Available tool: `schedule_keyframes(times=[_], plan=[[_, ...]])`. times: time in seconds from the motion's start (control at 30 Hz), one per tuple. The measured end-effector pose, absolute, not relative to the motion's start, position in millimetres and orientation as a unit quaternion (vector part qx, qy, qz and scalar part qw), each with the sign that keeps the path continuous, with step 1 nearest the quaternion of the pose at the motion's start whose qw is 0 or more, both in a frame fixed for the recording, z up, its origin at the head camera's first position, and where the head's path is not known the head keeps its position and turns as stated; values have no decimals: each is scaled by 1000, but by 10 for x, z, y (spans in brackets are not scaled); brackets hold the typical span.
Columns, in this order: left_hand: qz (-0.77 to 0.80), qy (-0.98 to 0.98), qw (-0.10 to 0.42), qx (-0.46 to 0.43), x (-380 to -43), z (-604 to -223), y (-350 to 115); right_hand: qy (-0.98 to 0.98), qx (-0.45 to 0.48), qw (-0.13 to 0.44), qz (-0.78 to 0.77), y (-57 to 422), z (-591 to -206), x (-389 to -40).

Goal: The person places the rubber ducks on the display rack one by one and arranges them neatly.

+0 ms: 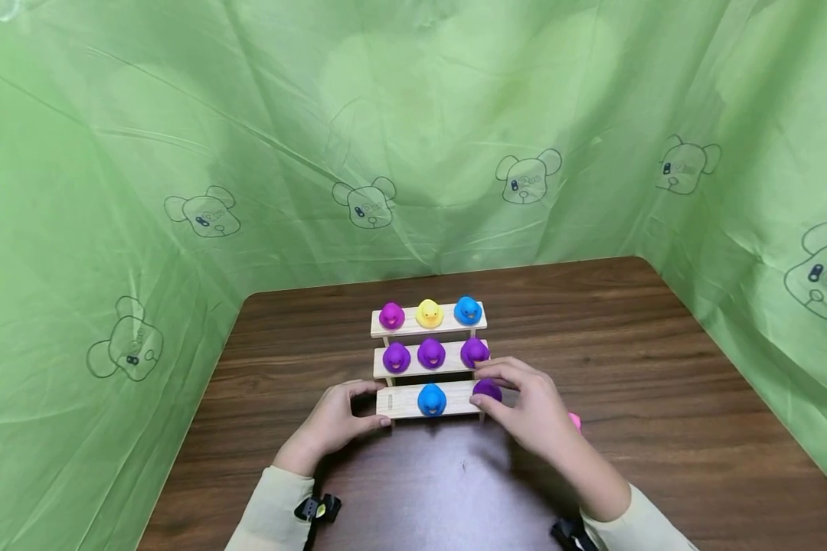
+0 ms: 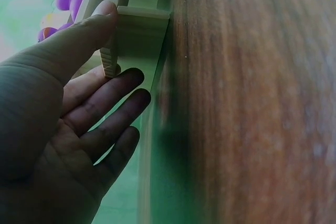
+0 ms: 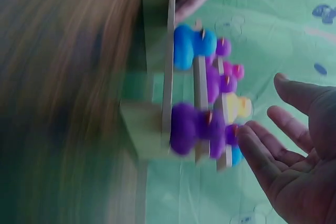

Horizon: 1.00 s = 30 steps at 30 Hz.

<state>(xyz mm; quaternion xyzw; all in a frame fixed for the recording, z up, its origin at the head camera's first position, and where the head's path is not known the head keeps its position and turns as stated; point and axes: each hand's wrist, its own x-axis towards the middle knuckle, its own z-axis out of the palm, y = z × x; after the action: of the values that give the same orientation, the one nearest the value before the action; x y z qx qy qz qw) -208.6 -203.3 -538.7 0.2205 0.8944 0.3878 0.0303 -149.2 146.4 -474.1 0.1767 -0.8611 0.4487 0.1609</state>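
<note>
A three-step wooden rack (image 1: pixel 403 401) bears several rubber ducks. On its top step are a magenta duck (image 1: pixel 391 316), a yellow duck (image 1: pixel 429 314) and a blue duck (image 1: pixel 468 311); purple ducks (image 1: pixel 431 353) line the middle one. The lowest step has another blue duck (image 1: pixel 431 400) mid-board and a purple duck (image 3: pixel 185 129) at the right end. Thumb and index finger of my left hand (image 1: pixel 334 419) pinch the bare left end of that board. My right hand (image 1: pixel 529 402) is beside the lowest purple duck, fingers spread and holding nothing; the right wrist view shows a gap between them.
The rack stands on a dark wood-grain table (image 1: pixel 282 337). A pink object (image 1: pixel 575 420) shows partly from behind my right wrist. Green sheeting (image 1: pixel 441 115) with mouse-head drawings hangs around the table's back and sides.
</note>
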Motion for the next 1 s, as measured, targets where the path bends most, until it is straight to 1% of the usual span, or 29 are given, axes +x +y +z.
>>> schedule_keyframes(times=[0.17,0.4,0.57,0.67,0.8,0.93,1.0], plan=[[388,894,30,220,-2081,-5371,-2033,-858,157,151,464,1714,-4768,-1477],[387,895,32,220,-2076,-5392,-2030,-874,126,151,444,2154,-4874,-1447],[388,894,31,223,-2079,-5400,-2033,-870,104,112,468,2518,-4967,-1423],[388,893,30,224,-2080,-5401,-2036,-873,113,83,468,2695,-5015,-1386],[388,894,30,224,-2083,-5390,-2036,-891,153,49,425,2863,-5069,-1320],[387,893,30,226,-2087,-5378,-2032,-899,196,30,391,2950,-5100,-1253],[388,893,29,227,-2090,-5372,-2030,-892,211,13,399,2967,-5117,-1236]])
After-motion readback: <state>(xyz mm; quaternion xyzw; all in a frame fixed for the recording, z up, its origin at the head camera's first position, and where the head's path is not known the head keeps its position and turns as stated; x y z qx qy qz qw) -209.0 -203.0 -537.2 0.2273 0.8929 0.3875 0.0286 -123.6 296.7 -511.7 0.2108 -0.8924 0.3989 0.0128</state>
